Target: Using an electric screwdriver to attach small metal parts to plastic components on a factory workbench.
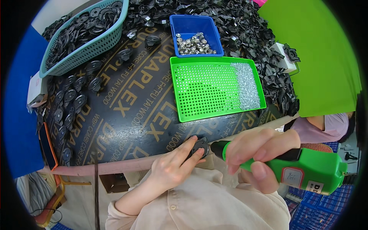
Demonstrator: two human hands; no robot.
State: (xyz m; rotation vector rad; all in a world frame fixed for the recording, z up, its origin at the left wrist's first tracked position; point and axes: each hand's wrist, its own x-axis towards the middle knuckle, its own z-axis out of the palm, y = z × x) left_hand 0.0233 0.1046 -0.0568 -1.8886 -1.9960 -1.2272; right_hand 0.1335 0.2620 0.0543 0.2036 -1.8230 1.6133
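At the table's near edge, my left hand (172, 165) grips a small black round plastic part (201, 147) between its fingers. My right hand (264, 153) is wrapped round a green electric screwdriver (314, 168) with a black nose, held level and pointing left. The tip of the screwdriver is right at the black part; whether it touches a screw there is hidden. Just beyond my hands lies a green perforated tray (203, 115), with many small silver screws (247, 86) heaped at its right end.
Behind the tray stands a blue bin (195, 23) of round metal pieces. A teal basket (86, 46) of black discs sits at the far left, with finished-looking black parts (70, 95) scattered below it. Black pieces (245, 34) pile up at the back right. An orange-edged phone (46, 145) lies left. Another person (326, 126) sits at right.
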